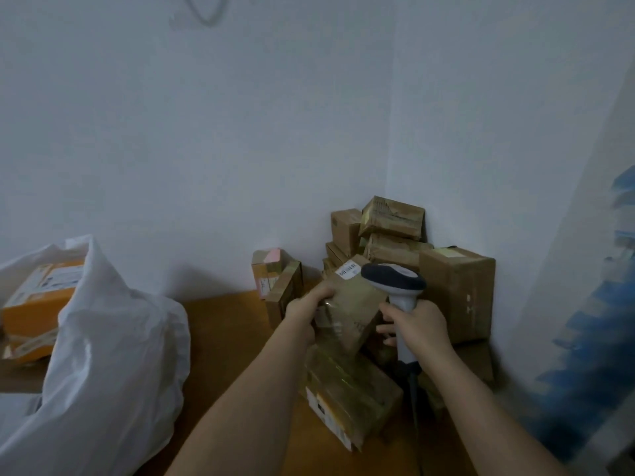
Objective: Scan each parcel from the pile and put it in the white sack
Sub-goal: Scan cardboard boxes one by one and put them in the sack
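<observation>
My left hand grips a small brown taped parcel lifted above the table, its white barcode label facing up at the far end. My right hand holds a grey handheld scanner by its handle, head just right of the label. The pile of cardboard parcels is stacked in the corner behind. The white sack stands open at the left, with an orange parcel inside it.
Another taped parcel lies on the wooden table under my hands. Two small boxes stand against the back wall. White walls close the corner. Something blue and blurred fills the right edge.
</observation>
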